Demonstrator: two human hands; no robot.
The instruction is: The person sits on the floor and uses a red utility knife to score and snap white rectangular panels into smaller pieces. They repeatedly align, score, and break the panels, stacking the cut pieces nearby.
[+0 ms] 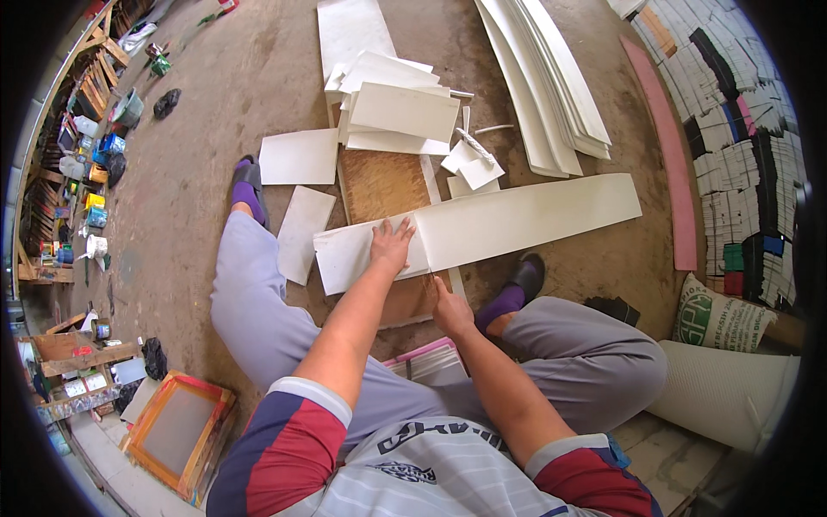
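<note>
A long white sheet (534,220) lies crosswise in front of me on a brown wooden board (383,185). A straight line crosses it, and the shorter left part (345,258) sits at a slight angle to the longer right part. I cannot tell whether the two are fully apart. My left hand (392,247) presses flat on the left part, fingers spread, beside that line. At the line's near end, my right hand (452,310) is closed, with its thumb side toward the sheet's near edge. Whatever it grips is hidden.
Cut white pieces (405,110) are piled beyond the sheet, with offcuts (472,164) beside them. Long white strips (551,86) are stacked at the far right, near a pink strip (663,155). Between my legs lie more sheets (426,362). Paint containers (95,207) line the left side.
</note>
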